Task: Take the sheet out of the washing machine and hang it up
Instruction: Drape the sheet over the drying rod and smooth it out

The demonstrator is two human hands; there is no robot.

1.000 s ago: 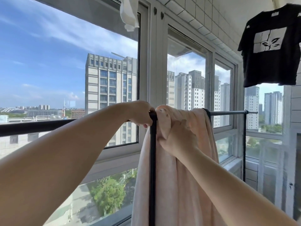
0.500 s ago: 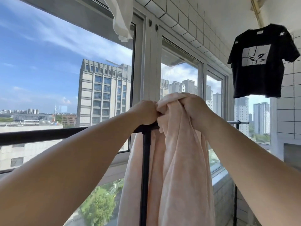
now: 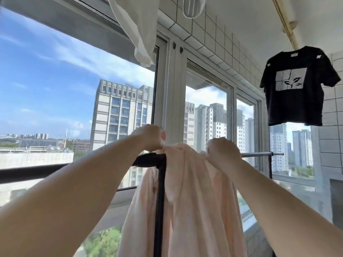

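A pale pink sheet hangs bunched over the top bar of a black drying rack, falling on both sides of the bar. My left hand grips the sheet's top edge at the rack's near corner. My right hand is closed on a fold of the sheet a little further right along the bar. The rack's silver bar runs on to the right, bare. The washing machine is not in view.
A black T-shirt hangs from a ceiling rail at the upper right. White fabric dangles from above at the top centre. Large windows stand close behind the rack, with a tiled wall on the right.
My right hand has slid right along the bar, drawing the sheet wider. My left hand has stayed at the rack's corner. The view has tilted upward.
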